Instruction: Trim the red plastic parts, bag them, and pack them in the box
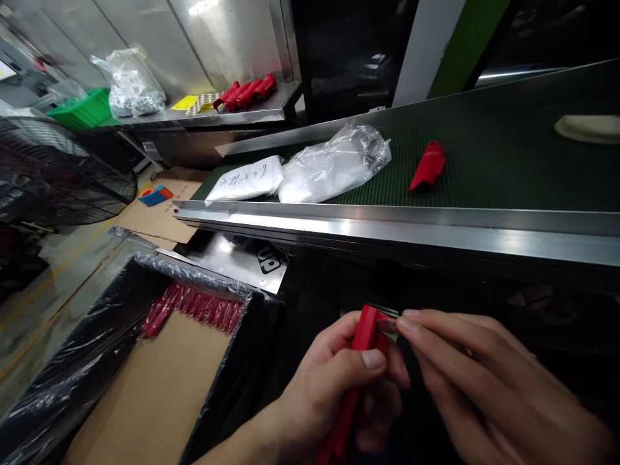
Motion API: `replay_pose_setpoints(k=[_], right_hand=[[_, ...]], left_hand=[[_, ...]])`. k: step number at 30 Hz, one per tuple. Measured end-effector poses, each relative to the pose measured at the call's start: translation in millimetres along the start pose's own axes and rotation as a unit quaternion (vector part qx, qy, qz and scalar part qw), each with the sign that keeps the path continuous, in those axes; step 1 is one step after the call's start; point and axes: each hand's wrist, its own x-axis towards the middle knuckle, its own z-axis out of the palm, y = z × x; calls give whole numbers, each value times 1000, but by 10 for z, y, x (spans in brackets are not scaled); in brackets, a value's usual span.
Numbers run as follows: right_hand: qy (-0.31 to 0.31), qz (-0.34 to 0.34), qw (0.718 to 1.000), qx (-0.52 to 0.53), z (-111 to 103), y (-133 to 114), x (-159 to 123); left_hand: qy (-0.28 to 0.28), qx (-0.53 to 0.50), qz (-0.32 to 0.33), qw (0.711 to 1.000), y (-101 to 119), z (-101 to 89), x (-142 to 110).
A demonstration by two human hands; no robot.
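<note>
My left hand [334, 374] is wrapped round a long red plastic part [365, 328], its thumb pressed along the near face. The part tilts upward, its top end free above my fingers. My right hand [475, 361] pinches a thin piece of metal that looks like a small blade [387, 325] between thumb and forefinger. That blade meets the right side of the red part near its top; its other end is hidden in my fingers. Another red plastic part [428, 166] lies on the dark green conveyor belt [504, 161] beyond my hands.
A clear plastic bag [334, 165] and a white packet [246, 180] lie on the belt behind its metal rail [339, 226]. Bagged red parts [203, 307] line the far end of a black-lined box [121, 310]. Several red parts [246, 93] sit on the metal shelf. A fan [62, 168] stands left.
</note>
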Motion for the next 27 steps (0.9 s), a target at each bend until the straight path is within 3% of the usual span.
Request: replay_pose_setpoints(k=[13, 17, 19, 23, 27], right_hand=[[-39, -15, 998, -39, -8, 103, -82], [63, 49, 995, -62, -18, 182, -47], [79, 79, 993, -43, -42, 191, -35], [5, -7, 1000, 1, -103, 172, -43], [-43, -23, 999, 11, -115, 159, -74]], left_hand=[[0, 0, 2, 1000, -15, 20, -21], [-17, -30, 24, 999, -37, 36, -79], [-42, -52, 11, 998, -48, 17, -75], [-94, -108, -2, 990, -90, -71, -17], [-43, -130, -31, 990, -137, -153, 13]])
